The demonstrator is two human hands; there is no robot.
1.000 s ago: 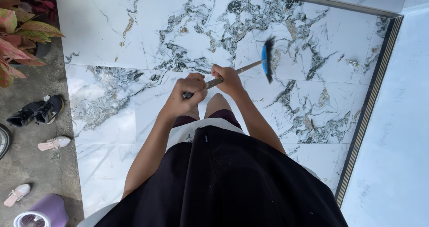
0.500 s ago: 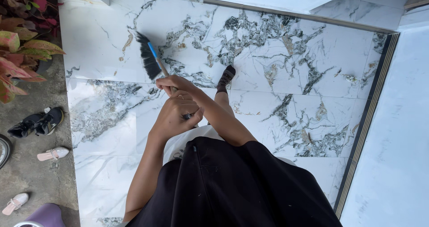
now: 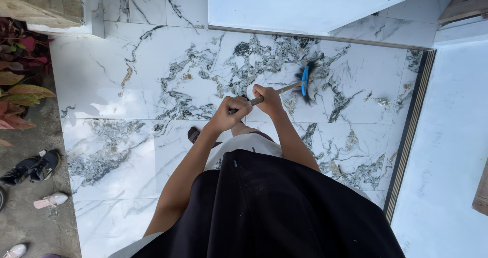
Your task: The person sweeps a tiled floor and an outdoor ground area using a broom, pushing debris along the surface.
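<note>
Both arms reach forward: the left hand (image 3: 230,113) and right hand (image 3: 268,98) clench the broom (image 3: 304,81) by its slim handle, blue head and dark bristles over glossy veined marble tiles (image 3: 168,75).

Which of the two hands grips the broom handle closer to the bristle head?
The right hand: it sits further along the broom handle; the left hand holds the near end.

Bright daylight, glossy glare, sharp focus.
</note>
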